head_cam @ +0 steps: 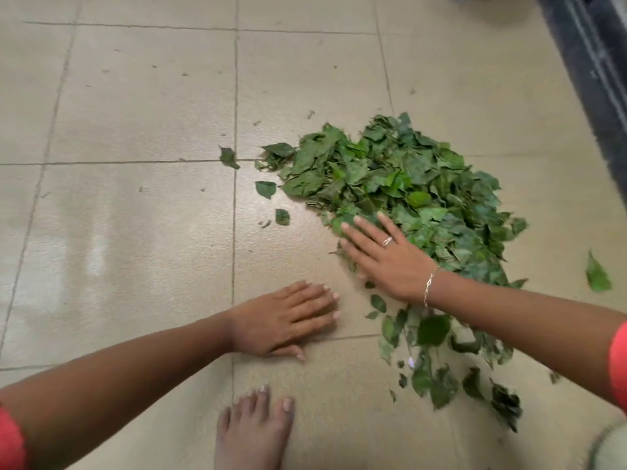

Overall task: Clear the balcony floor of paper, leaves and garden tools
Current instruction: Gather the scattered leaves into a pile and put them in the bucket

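Green leaves (407,178) | right hand (390,262) on them, left hand (281,320) on tiles (135,113), fingers (364,229) straight | foot (254,432) near

The leaves (407,184) are green, some bright and some dark. The floor (135,113) is beige with thin grey lines in a grid. The sleeves (10,442) are coral red. The bracelet (429,286) is gold.

The floor (142,106) is pale beige tile with a fine grainy texture and a soft sheen near left. The leaves (400,184) look thin, crinkled, mostly matt green. At far right runs a dark, dull metal-looking door track (597,72).
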Demonstrator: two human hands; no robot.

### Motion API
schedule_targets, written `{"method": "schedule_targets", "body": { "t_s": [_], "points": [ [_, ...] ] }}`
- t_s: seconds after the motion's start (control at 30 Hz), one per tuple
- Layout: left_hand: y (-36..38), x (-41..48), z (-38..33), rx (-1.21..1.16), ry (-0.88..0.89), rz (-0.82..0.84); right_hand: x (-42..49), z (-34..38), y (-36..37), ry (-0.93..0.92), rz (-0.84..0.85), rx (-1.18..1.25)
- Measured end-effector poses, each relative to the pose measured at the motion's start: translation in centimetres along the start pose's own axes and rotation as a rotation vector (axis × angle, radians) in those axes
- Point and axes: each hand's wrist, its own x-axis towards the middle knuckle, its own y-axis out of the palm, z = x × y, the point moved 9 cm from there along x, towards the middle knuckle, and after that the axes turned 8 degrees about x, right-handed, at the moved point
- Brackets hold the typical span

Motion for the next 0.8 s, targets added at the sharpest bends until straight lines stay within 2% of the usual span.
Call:
{"method": "schedule_targets", "body": {
  "t_s": [0.03, 0.07, 0.1, 0.13, 0.17, 0.2, 0.27, 0.33, 0.4, 0.63, 0.7, 0.77, 0.8],
  "points": [
    [0.3, 0.1, -0.8, -0.031, -0.102, 0.056, -1.5, 0.8, -0.4, -0.069, -0.023, 0.018],
    [-0.2, 0.4, -1.9, 0.004, -0.075, 0.040, -3.7, 2.8, -0.6, -0.171, -0.045, 0.026],
    [0.2, 0.7, -3.5, 0.014, 0.136, 0.064, -6.2, 5.3, -0.2, -0.276, -0.064, 0.038],
    [0.9, 0.8, -4.9, 0.033, 0.420, 0.086, -8.8, 7.7, 0.4, -0.377, -0.053, 0.064],
    [1.2, 0.7, -5.8, 0.079, 0.642, 0.076, -11.2, 9.5, 1.6, -0.454, -0.005, 0.096],
    [1.0, 0.8, -6.2, 0.093, 0.739, 0.066, -13.1, 10.4, 2.7, -0.506, 0.044, 0.112],
    [1.5, 2.6, -6.8, 0.104, 0.762, 0.067, -14.9, 9.4, 4.6, -0.528, 0.086, 0.108],
    [2.5, 4.3, -7.2, 0.128, 0.779, 0.106, -14.4, 6.1, 5.2, -0.461, 0.067, 0.088],
    [2.0, 7.1, -5.9, 0.171, 0.745, 0.079, -12.8, 2.4, 5.3, -0.406, 0.043, 0.064],
    [0.0, 16.5, 5.7, 0.311, 0.545, 0.196, -6.7, -10.0, 4.1, -0.172, 0.037, -0.107],
    [-0.8, 19.2, 9.7, 0.400, 0.434, 0.267, -4.9, -13.8, 3.2, -0.062, 0.105, -0.154],
    [-2.0, 21.5, 14.0, 0.540, 0.281, 0.356, -3.5, -17.8, 1.7, 0.130, 0.221, -0.168],
    [-3.0, 22.3, 15.8, 0.600, 0.208, 0.372, -2.9, -19.3, 0.1, 0.225, 0.218, -0.148]
  ]
}}
